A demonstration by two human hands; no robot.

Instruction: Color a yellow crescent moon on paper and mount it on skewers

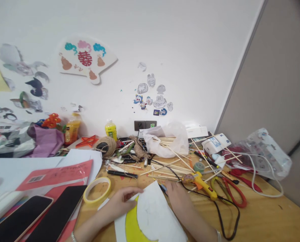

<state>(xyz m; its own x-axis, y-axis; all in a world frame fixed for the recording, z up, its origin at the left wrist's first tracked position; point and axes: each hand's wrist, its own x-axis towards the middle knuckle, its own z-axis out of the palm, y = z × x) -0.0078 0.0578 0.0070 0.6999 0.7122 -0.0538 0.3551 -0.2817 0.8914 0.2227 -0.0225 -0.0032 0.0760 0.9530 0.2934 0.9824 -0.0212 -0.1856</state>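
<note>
A white sheet of paper (157, 215) with a yellow crescent shape (133, 222) on it lies tilted at the table's front. My left hand (122, 201) is at the sheet's upper left edge, thumb and fingers bent around that edge. Just right of the paper, my right hand (177, 196) reaches forward with its fingers stretched out low over the table, slightly blurred. A thin blue tool (163, 189), perhaps a pen, lies between the right fingers and the paper; I cannot tell whether they touch it. The yellow glue gun (202, 185) rests right of that hand.
Left of the paper are a tape roll (97, 190), a black phone (21, 218) and a red packet (56, 178). Behind lie wooden sticks (168, 168), a black marker (122, 174) and twine (106, 146). Red-handled scissors (235, 195) and the glue gun's cord (234, 223) occupy the right.
</note>
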